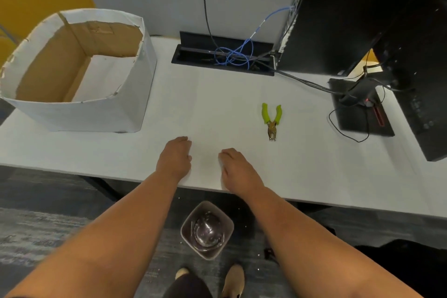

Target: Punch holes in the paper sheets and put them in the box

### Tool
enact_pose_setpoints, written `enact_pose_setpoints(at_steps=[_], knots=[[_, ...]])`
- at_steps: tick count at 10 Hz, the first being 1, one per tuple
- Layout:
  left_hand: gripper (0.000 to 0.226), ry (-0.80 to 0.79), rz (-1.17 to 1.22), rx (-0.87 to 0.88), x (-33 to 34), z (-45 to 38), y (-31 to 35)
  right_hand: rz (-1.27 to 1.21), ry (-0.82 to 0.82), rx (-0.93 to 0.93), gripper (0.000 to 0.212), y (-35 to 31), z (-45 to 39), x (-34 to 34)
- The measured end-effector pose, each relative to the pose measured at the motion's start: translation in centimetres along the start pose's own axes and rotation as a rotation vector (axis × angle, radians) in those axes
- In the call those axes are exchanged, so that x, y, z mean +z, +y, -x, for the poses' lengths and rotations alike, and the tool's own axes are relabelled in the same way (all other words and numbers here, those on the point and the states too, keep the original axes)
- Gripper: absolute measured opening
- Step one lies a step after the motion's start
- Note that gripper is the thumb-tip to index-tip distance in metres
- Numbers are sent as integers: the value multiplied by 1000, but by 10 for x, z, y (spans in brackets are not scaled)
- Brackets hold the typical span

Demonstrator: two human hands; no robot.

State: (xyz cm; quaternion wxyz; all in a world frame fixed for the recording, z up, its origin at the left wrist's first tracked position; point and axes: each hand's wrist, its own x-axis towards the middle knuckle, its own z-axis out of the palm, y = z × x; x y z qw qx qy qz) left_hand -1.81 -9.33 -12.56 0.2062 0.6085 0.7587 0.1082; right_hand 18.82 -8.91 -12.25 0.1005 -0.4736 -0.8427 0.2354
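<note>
A white paper sheet (212,109) lies flat on the white table (314,167), centre of the frame, so pale against the tabletop that its edges are hard to trace. At its near edge rest both hands: the left hand (175,156) and the right hand (238,168), close together, fingers curled under at the paper's edge; whether they pinch the sheet or only rest on it cannot be told. Just right of centre lies the hole punch (272,120), plier-shaped with lime-green handles pointing away and metal jaws pointing toward the person, apart from both hands.

In the upper left stands the box (79,109), open-topped cardboard with white outer walls and a torn rim; inside, a white sheet covers the right part of its brown floor.

At the top centre a black cable tray (193,54) sunk in the table holds tangled blue cable (235,53) and black leads. Upper right stands a black computer tower (338,19), with a monitor stand (358,113) below it. Under the table, bottom centre, a small bin (206,228) holds a clear, shiny liner. No writing is readable anywhere.
</note>
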Motion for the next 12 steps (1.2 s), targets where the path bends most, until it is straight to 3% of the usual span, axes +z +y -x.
enact_pose_setpoints(at_steps=[5,9,12], knots=[[35,-104,28,81,-28,-58,-13,-41,75,142,46,-5,-81,-15],[57,-275,-116,124,-50,-101,-3,41,132,277,51,-7,-109,-40],[59,-183,-108,132,-102,-123,44,156,226,230,51,-8,-125,-116]])
